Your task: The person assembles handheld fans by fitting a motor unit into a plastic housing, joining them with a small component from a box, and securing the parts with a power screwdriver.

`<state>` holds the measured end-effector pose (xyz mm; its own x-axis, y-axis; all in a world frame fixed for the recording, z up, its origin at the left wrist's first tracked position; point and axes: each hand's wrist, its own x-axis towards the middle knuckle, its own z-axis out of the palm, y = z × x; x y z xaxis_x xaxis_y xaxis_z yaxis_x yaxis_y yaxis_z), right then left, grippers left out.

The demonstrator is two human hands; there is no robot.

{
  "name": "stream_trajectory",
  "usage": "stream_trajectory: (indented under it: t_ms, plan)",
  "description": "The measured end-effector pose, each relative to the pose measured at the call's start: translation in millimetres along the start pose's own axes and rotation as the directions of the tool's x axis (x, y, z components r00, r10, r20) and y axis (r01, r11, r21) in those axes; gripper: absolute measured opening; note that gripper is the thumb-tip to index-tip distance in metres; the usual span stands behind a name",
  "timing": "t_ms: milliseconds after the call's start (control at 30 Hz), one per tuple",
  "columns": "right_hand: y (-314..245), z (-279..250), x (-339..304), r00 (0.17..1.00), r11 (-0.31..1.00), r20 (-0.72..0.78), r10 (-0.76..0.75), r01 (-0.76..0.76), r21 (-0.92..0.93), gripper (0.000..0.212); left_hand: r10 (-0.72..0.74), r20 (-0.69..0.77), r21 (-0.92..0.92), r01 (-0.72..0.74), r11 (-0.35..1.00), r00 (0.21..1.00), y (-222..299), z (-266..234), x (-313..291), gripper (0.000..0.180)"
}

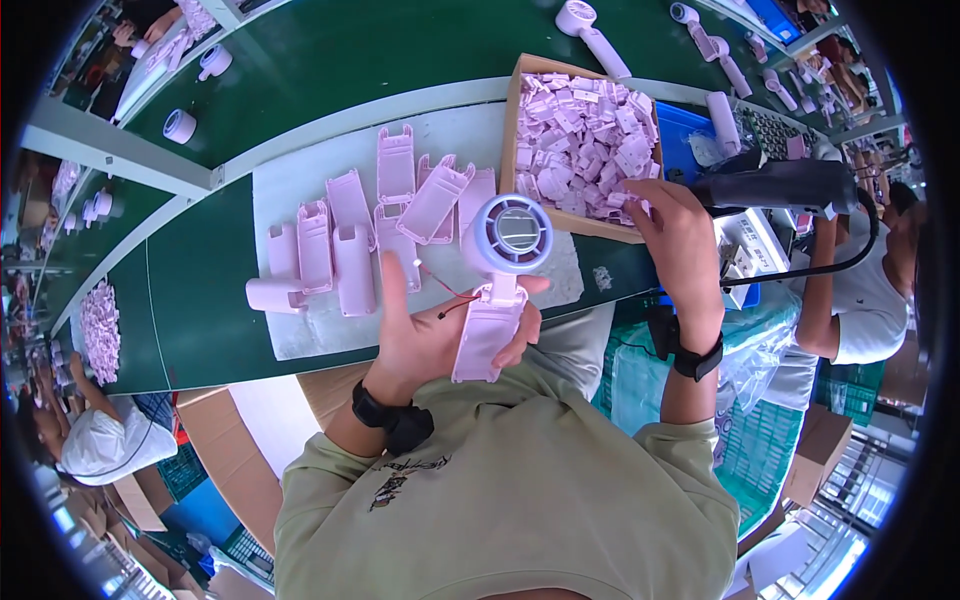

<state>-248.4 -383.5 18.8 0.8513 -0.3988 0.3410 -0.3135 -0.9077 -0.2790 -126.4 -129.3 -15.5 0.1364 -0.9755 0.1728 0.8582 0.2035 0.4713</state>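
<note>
My left hand (415, 335) is wrapped round the handle of a pink handheld fan (492, 335). Its round, grilled head points away from me, and the handle lies open like a shallow shell. Thin red and black wires with a small white connector trail from its neck. At the near right corner of a cardboard box (640, 237), my right hand (675, 235) reaches in with fingertips closed together among small pink plastic parts (585, 140). Whatever those fingertips hold is too small to make out. Left of the fan, several pink handle shells (352, 265) lie on a white sheet (290, 345).
A black power screwdriver (770, 188) with a cable stands right of my right hand, near a white device (755, 250). Fan bodies (605, 50) lie on the green conveyor (420, 45) beyond the table's pale rail. Co-workers sit at both sides.
</note>
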Motion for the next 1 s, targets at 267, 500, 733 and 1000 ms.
stream_trajectory:
  t_ms: [267,500,733,1000]
  plan:
    - [-8,-7,-5,0.988,0.947,0.004,0.153,-0.148,0.285,0.026,-0.154,-0.117,0.053,0.161,0.986,0.981,-8,-5,10,0.077]
    - [-84,-13,-43,0.979,0.560,-0.056,0.196,-0.065,0.826,0.022,-0.055,-0.120,0.465,0.105,0.879,0.991,5,9,14,0.046]
    - [-104,5,-49,0.993,0.879,-0.105,-0.061,0.103,0.465,0.027,0.111,-0.165,0.740,0.048,0.671,0.980,-6,-4,12,0.042]
    - [-93,18,-50,0.970,0.884,-0.118,-0.212,0.242,0.400,0.038,-0.053,-0.306,0.667,0.254,0.701,0.950,0,7,2,0.044]
